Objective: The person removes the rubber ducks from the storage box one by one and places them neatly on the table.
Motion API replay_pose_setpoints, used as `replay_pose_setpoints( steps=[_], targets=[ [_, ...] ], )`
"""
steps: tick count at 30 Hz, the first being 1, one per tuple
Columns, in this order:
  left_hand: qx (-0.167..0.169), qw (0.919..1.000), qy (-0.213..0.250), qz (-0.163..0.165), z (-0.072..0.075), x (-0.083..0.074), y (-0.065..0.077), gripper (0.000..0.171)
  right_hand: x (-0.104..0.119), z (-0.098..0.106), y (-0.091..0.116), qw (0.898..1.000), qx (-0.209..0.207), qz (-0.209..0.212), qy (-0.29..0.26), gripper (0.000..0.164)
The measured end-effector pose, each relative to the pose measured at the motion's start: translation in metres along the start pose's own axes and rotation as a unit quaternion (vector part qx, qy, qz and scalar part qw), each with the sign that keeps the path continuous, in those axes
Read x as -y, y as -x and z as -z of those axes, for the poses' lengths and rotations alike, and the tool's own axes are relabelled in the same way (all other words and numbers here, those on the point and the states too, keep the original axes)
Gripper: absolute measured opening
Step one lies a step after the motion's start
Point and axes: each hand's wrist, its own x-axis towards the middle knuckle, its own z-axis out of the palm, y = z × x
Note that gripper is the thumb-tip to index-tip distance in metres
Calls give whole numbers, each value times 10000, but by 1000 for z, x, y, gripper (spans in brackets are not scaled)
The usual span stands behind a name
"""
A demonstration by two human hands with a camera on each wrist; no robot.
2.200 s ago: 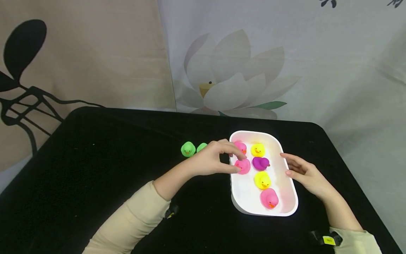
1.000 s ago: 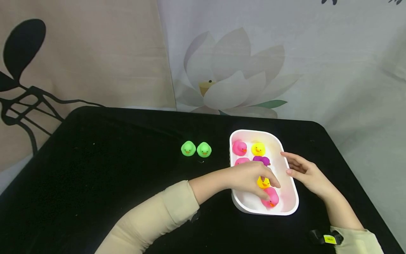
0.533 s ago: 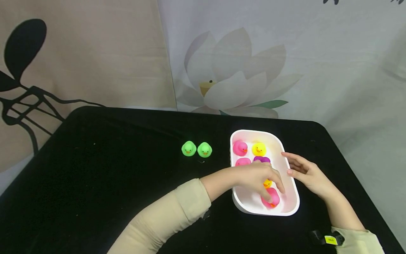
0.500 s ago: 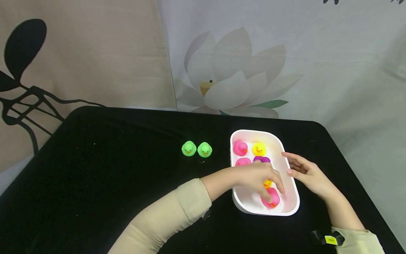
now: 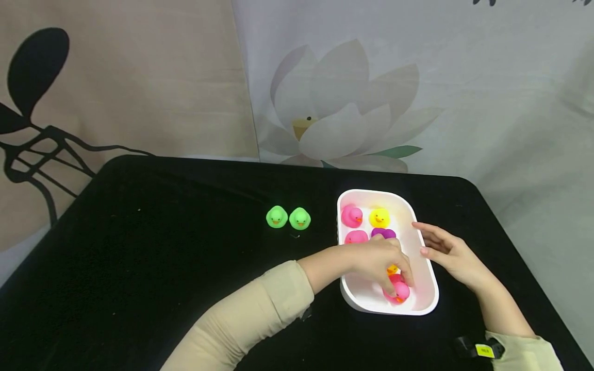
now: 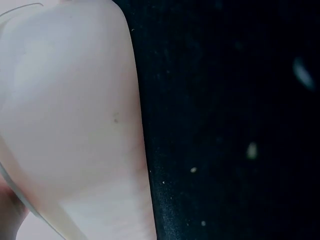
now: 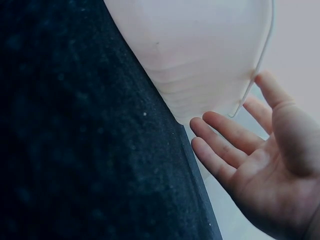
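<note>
A white plastic tray (image 5: 423,288) holds several small rubber ducks. My left hand (image 5: 371,260) reaches into it and pinches the pink rubber duck (image 5: 401,294) at the near end between thumb and fingers. A yellow duck (image 5: 392,269) is mostly hidden under that hand. Around its far side lie a purple duck (image 5: 384,233), a pink duck (image 5: 356,236), another pink duck (image 5: 351,216) and a second yellow duck (image 5: 379,217). At the tray's right side, my right hand (image 5: 447,252) has extended fingers, with thumb and index fingertips at the rim. The right wrist view shows the tray wall (image 7: 200,55) beside loosely straight fingers (image 7: 225,130).
Two green ducks (image 5: 277,217) stand side by side on the black tablecloth (image 5: 162,247), left of the tray. A patterned curtain (image 5: 352,113) hangs behind the table. In the left wrist view, the tray's outer wall (image 6: 75,110) fills the left half.
My left hand has moved from the tray's far left pink ducks to its near end, and its fingers have closed on the near pink duck. My right hand stays at the rim.
</note>
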Motion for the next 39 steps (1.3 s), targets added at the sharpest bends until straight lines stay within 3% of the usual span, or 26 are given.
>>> replay_pose_setpoints(
  steps=[17,27,39],
  targets=[
    [-45,9998,193,-17,-2,1,-1,41,-6,1,2,10000,11,-44,28,50],
    [-293,9974,523,-411,5,0,7,43,-2,1,1,10000,-2,-27,33,50],
    [-849,9890,833,-877,8,4,15,39,-4,2,-1,9998,44,-155,71,50]
  ],
)
